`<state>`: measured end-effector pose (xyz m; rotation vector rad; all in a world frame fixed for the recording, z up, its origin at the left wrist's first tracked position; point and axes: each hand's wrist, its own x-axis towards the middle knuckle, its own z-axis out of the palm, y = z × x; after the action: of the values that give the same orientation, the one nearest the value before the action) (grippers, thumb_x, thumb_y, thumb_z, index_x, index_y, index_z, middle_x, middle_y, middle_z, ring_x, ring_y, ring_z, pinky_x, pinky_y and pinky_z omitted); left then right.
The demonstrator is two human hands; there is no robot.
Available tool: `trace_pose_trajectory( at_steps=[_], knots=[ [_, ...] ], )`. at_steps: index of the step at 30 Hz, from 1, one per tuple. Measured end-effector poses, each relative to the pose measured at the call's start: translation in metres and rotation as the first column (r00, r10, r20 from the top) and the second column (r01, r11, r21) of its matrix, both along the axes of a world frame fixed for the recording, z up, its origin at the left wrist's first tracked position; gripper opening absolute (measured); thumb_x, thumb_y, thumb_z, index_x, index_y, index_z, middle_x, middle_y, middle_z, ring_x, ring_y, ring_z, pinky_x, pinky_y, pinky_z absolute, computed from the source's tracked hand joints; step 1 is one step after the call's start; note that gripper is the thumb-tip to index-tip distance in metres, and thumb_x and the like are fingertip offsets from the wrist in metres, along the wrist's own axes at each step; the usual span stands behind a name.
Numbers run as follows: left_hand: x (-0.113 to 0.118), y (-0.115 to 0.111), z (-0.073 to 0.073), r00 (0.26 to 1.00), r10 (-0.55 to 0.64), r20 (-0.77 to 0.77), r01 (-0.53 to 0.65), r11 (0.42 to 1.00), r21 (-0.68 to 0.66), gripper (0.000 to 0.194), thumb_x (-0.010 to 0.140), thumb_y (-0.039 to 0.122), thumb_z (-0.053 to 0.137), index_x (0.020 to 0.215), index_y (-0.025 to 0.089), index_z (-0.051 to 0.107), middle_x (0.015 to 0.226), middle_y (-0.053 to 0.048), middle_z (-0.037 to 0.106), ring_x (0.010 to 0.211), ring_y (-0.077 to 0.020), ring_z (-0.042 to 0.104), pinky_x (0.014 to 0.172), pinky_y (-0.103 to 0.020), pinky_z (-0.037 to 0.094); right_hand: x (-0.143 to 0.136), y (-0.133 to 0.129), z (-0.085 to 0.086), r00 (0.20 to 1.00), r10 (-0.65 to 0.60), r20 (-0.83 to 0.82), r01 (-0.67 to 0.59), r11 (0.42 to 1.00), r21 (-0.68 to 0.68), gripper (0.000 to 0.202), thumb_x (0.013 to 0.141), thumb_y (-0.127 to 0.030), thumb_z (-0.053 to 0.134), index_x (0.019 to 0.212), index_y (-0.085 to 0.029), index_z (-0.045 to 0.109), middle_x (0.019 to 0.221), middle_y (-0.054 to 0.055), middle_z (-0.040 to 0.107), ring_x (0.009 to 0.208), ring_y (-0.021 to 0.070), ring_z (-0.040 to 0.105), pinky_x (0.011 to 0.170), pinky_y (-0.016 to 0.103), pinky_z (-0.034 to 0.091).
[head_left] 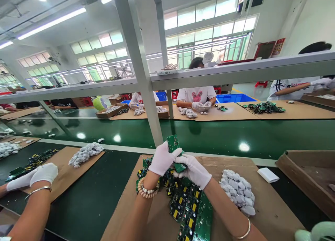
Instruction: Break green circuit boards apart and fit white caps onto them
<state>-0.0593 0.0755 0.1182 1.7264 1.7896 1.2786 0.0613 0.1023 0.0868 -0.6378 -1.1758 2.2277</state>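
In front of me my left hand, in a white glove with a beaded bracelet at the wrist, grips a green circuit board. My right hand, also gloved and with a bangle on the forearm, holds the lower part of the same board. Below both hands lies a pile of circuit boards with yellow and black components, spread over a cardboard sheet. A heap of small white pieces sits on the cardboard to the right of my right forearm.
A co-worker's gloved hands are at the left, near more boards and a white heap. A green conveyor belt crosses ahead, behind a metal post. A cardboard box stands at right. Other people sit opposite.
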Motion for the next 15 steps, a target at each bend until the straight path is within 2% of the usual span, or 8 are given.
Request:
trace_pose_trajectory(
  at_steps=[6, 10, 12, 14, 15],
  knots=[
    [0.003, 0.0, -0.002, 0.998, 0.025, -0.055, -0.025, 1.0, 0.016, 0.013, 0.074, 0.031, 0.06, 0.072, 0.018, 0.054, 0.065, 0.001, 0.063, 0.062, -0.0149, 0.06, 0.059, -0.026, 0.046, -0.001, 0.002, -0.003, 1.0, 0.013, 0.006, -0.013, 1.0, -0.028, 0.03, 0.058, -0.031, 0.07, 0.076, -0.017, 0.051, 0.061, -0.002, 0.059, 0.044, 0.0098, 0.056, 0.033, 0.017, 0.036],
    [0.007, 0.001, -0.002, 0.993, 0.047, -0.112, -0.041, 0.998, 0.052, 0.013, 0.072, 0.022, 0.063, 0.084, 0.019, 0.059, 0.079, -0.003, 0.069, 0.075, -0.0179, 0.064, 0.07, -0.028, 0.049, -0.006, 0.001, -0.011, 0.998, 0.007, 0.06, -0.005, 0.999, -0.032, 0.032, 0.062, -0.039, 0.069, 0.077, -0.016, 0.053, 0.06, -0.002, 0.058, 0.043, 0.0072, 0.053, 0.037, 0.017, 0.039],
    [0.0, 0.001, 0.001, 0.996, 0.042, -0.075, -0.038, 0.998, 0.05, 0.018, 0.071, 0.022, 0.064, 0.088, 0.019, 0.059, 0.083, -0.003, 0.07, 0.079, -0.0185, 0.065, 0.074, -0.029, 0.049, -0.006, 0.001, -0.014, 0.996, 0.023, 0.086, -0.02, 0.999, -0.031, 0.037, 0.063, -0.041, 0.069, 0.085, -0.015, 0.056, 0.062, -0.001, 0.059, 0.043, 0.0082, 0.053, 0.035, 0.018, 0.037],
    [-0.015, 0.0, 0.005, 0.999, 0.044, -0.002, -0.044, 0.998, 0.037, 0.024, 0.071, 0.025, 0.065, 0.092, 0.018, 0.058, 0.085, -0.003, 0.07, 0.08, -0.0185, 0.066, 0.075, -0.029, 0.05, -0.005, 0.002, -0.015, 0.985, -0.037, 0.167, 0.024, 0.997, 0.076, 0.044, 0.064, -0.04, 0.07, 0.097, -0.015, 0.056, 0.068, 0.001, 0.062, 0.048, 0.0118, 0.058, 0.037, 0.02, 0.039],
    [-0.025, -0.001, 0.008, 0.998, 0.064, 0.018, -0.064, 0.997, 0.034, 0.029, 0.071, 0.027, 0.065, 0.097, 0.018, 0.056, 0.088, -0.004, 0.07, 0.083, -0.0185, 0.065, 0.077, -0.03, 0.05, -0.005, 0.003, -0.015, 0.968, -0.127, 0.218, 0.084, 0.977, 0.197, 0.047, 0.064, -0.038, 0.07, 0.103, -0.017, 0.055, 0.076, 0.003, 0.064, 0.057, 0.0145, 0.062, 0.043, 0.022, 0.044]
  ],
)
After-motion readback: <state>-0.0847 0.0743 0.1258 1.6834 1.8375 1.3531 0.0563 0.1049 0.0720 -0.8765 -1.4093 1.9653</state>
